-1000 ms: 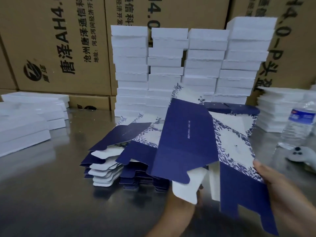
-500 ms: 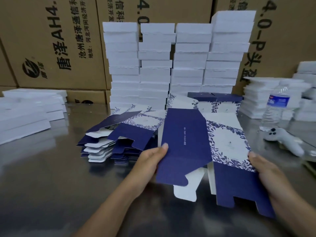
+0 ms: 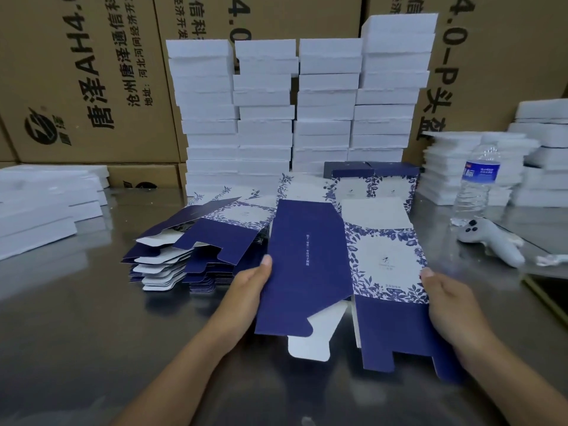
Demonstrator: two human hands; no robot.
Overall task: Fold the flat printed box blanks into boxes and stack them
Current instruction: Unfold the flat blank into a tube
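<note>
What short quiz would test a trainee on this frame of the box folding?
1. True or false: the left hand and the right hand both grip one box blank.
2. The water bottle is: A) upright, right of the held blank; B) upright, left of it; C) lying flat.
3. Fill in: the pile of flat blanks lies to the held blank's ____.
Key: 1 true; 2 A; 3 left.

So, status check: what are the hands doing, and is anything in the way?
Left hand grips the box blank, left edge; right hand grips right edge. Blank partly open, flaps loose. Nothing blocking; blank pile sits beyond left hand.
</note>
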